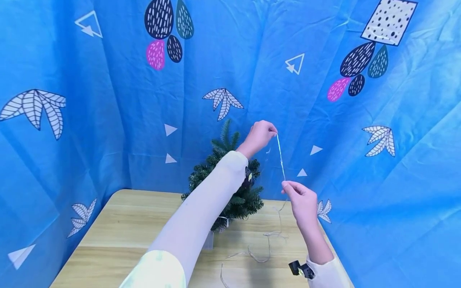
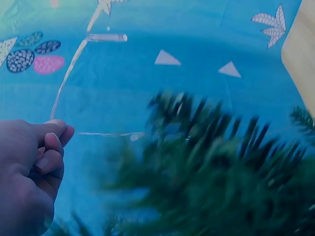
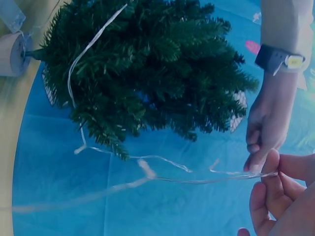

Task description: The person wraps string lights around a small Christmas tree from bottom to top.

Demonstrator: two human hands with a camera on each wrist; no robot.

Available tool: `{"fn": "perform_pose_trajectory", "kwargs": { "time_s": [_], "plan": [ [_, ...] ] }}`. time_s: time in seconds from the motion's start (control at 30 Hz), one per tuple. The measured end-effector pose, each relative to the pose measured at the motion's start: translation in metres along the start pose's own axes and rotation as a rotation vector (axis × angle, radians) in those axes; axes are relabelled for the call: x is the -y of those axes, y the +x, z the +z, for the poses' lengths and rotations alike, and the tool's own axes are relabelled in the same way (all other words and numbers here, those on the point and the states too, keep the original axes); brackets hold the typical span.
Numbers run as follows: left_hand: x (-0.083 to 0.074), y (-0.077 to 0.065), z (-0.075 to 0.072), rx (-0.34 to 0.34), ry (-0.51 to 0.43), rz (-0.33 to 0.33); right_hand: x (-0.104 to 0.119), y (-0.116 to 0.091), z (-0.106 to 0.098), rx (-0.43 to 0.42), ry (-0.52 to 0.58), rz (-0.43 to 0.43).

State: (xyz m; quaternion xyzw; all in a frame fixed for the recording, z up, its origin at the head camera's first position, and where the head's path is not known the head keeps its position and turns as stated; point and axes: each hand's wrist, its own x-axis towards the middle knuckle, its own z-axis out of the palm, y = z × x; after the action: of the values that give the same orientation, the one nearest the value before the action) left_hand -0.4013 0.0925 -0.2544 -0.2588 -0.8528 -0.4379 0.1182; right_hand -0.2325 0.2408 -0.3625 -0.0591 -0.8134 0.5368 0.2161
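Basically, L hand (image 1: 258, 137) & R hand (image 1: 303, 202) are pinching the light string (image 1: 280, 154) taut beside the tree (image 1: 245, 206), so they're prob needing even tension w/o snags.

One left hand (image 1: 258, 136) and one right hand (image 1: 303, 202) are showing, making two, with two black wrist cameras (image 1: 306, 271) and two white sleeves (image 1: 196, 224) accompanying them. One artificial fir tree (image 1: 240, 205) is standing over one wooden table (image 1: 122, 224). What is probably one light string (image 1: 281, 154), blur making the count unsure, is showing three pale bulbs (image 3: 146, 168) in the right wrist view. Across the head view, one blue backdrop (image 1: 223, 48) is bearing five leaf sprigs (image 1: 223, 98), five separate solid triangles (image 1: 170, 129), two outlined triangles (image 1: 87, 30), eight drops (image 1: 158, 18) and one dotted square (image 1: 389, 22).
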Motion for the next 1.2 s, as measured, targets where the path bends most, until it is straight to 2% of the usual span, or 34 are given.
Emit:
{"fn": "perform_pose_trajectory", "kwargs": {
  "time_s": [0.17, 0.3, 0.4, 0.5, 0.63, 0.9, 1.1, 1.2],
  "plan": [
    [0.012, 0.013, -0.015, -0.019, 0.009, -0.011, 0.003, -0.009, 0.000, 0.026, -0.013, 0.008],
    [0.022, 0.022, -0.025, -0.071, 0.009, -0.029, 0.007, -0.017, 0.001, 0.039, -0.028, 0.002],
    [0.029, 0.028, -0.033, -0.114, -0.005, -0.063, 0.010, -0.024, 0.004, 0.047, -0.037, -0.015],
    [0.035, 0.032, -0.042, -0.129, 0.025, -0.100, 0.014, -0.030, 0.007, 0.060, -0.037, -0.038],
    [0.042, 0.034, -0.059, -0.125, 0.096, -0.134, 0.018, -0.037, 0.012, 0.086, -0.036, -0.065],
    [0.041, 0.033, -0.088, -0.065, 0.144, -0.158, 0.026, -0.043, 0.018, 0.086, -0.020, -0.106],
    [0.048, 0.034, -0.100, -0.122, 0.274, -0.165, 0.030, -0.049, 0.023, 0.091, -0.029, -0.118],
    [0.055, 0.033, -0.103, -0.134, 0.264, -0.207, 0.032, -0.054, 0.026, 0.096, -0.033, -0.111]
  ]
}}
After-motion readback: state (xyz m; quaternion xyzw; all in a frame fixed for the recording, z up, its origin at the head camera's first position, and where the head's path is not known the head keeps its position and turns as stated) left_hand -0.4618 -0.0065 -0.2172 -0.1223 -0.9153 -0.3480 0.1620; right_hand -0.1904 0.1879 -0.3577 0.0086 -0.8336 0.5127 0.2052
